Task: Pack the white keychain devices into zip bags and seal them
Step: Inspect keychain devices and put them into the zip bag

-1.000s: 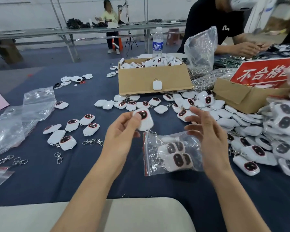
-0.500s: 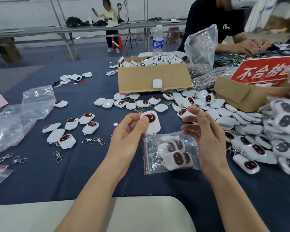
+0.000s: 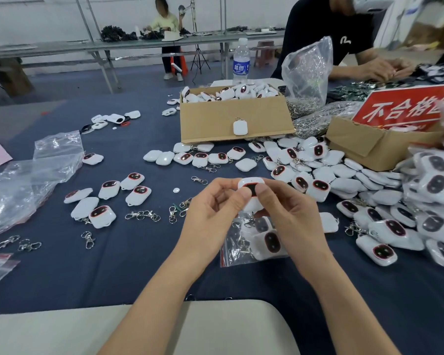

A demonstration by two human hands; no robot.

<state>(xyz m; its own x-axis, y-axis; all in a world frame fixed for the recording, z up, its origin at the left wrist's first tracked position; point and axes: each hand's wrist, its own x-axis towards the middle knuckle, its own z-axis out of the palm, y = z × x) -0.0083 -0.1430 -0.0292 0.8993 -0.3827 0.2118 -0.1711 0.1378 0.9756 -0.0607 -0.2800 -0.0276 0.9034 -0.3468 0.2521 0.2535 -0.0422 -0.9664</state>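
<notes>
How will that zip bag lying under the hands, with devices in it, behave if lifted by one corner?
Probably floppy: the zip bag is thin, wrinkled film. It would likely sag toward the white keychain devices weighing down its middle. Its mouth is hidden, so a seal can't be confirmed; keep it upright.

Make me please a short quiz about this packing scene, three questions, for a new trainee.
1. True or false: the zip bag lying under the hands already holds devices.
2. Of the left hand and the right hand, which pinches the raised white keychain device? A) left only B) right only C) both
3. What stands behind the open cardboard box?
Key: 1 true; 2 C; 3 a water bottle.
</notes>
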